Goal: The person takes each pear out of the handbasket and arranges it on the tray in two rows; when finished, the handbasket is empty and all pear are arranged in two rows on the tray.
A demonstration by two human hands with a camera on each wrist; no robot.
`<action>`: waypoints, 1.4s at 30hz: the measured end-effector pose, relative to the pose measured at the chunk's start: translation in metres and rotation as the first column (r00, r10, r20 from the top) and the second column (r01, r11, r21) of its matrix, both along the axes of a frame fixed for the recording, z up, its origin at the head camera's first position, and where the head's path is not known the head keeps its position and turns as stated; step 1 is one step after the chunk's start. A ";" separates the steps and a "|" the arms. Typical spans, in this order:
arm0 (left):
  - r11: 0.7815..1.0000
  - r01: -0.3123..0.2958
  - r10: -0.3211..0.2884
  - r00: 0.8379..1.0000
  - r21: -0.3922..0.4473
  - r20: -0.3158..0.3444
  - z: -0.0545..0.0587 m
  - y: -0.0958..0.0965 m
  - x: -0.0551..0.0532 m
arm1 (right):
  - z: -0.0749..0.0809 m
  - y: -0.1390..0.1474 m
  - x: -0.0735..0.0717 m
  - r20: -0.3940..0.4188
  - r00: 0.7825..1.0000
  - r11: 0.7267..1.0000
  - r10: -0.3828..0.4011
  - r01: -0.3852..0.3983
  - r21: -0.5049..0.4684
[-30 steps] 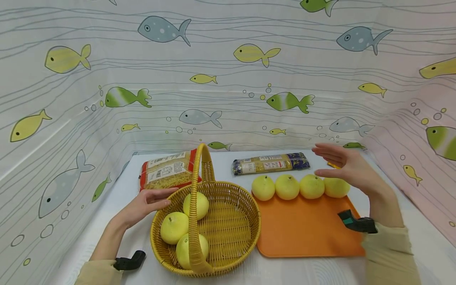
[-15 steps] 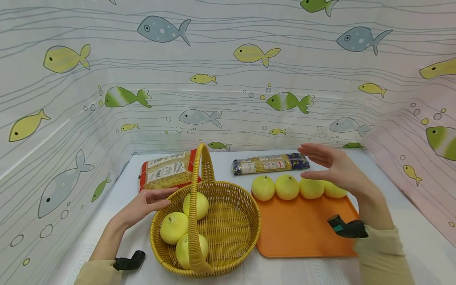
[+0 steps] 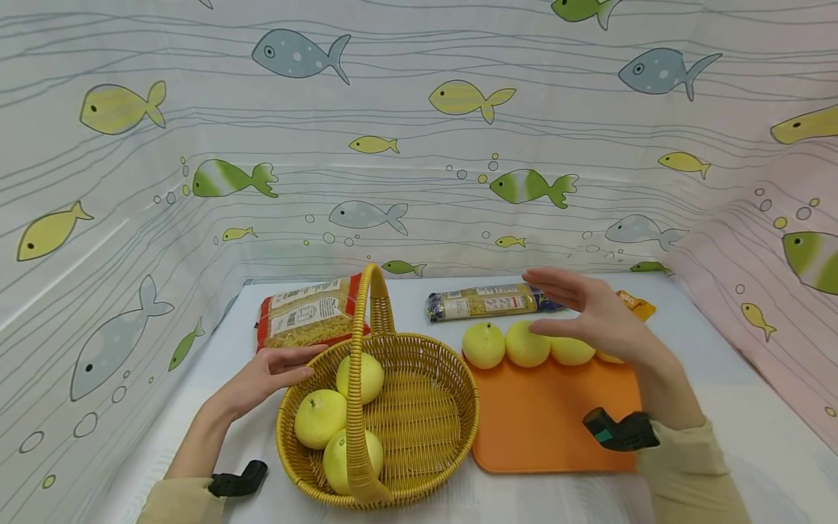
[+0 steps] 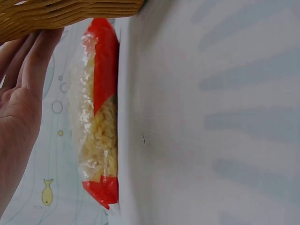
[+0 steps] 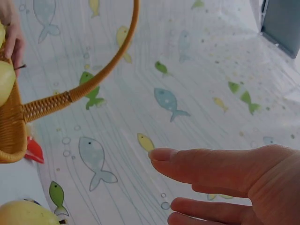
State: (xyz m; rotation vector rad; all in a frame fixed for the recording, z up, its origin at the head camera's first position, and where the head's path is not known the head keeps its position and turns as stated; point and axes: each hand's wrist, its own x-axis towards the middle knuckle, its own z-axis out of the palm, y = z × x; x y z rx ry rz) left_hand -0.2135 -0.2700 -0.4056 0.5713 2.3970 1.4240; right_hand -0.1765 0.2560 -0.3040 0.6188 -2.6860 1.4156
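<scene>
A wicker basket (image 3: 419, 444) with a tall handle stands in front of me, three round pale-yellow fruits with short stems, one of them a front fruit (image 3: 340, 462), in its left half. My left hand (image 3: 265, 378) rests at its left rim, fingers extended; in the left wrist view those fingers (image 4: 37, 61) reach up under the woven edge. Over the orange tray (image 3: 550, 422) hovers my right hand (image 3: 596, 313), holding nothing, thumb and fingers spread apart. Below it a row of several such fruits, the leftmost fruit (image 3: 484, 346) among them, lines the tray's far edge, partly hidden by the hand.
Behind the basket lies a red-and-clear bag of pasta (image 3: 308, 316). A long packet of spaghetti (image 3: 491, 302) lies behind the tray, and an orange packet (image 3: 638, 306) shows behind the right hand. Fish-patterned cloth walls (image 3: 419, 175) enclose the back and sides.
My right hand has moved left across the row of fruits, staying spread, and the orange packet behind it has come into fuller view. The left hand and the basket have stayed in place.
</scene>
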 end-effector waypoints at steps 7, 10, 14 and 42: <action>1.000 -0.005 0.005 1.000 -0.019 0.002 0.001 0.000 0.001 | 0.002 -0.017 0.007 0.005 1.000 1.000 0.030 -0.030 -0.009; 1.000 -0.001 0.001 1.000 -0.026 -0.009 0.002 0.001 0.002 | 0.003 -0.024 0.010 -0.011 0.999 0.999 0.047 -0.047 -0.026; 1.000 0.008 -0.009 1.000 -0.025 -0.024 0.003 0.002 0.002 | 0.003 -0.031 0.012 -0.047 0.997 0.997 0.065 -0.066 -0.033; 1.000 -0.002 0.001 1.000 -0.020 -0.009 0.002 0.001 0.001 | -0.015 -0.091 0.027 -0.052 0.977 0.974 0.207 -0.211 -0.087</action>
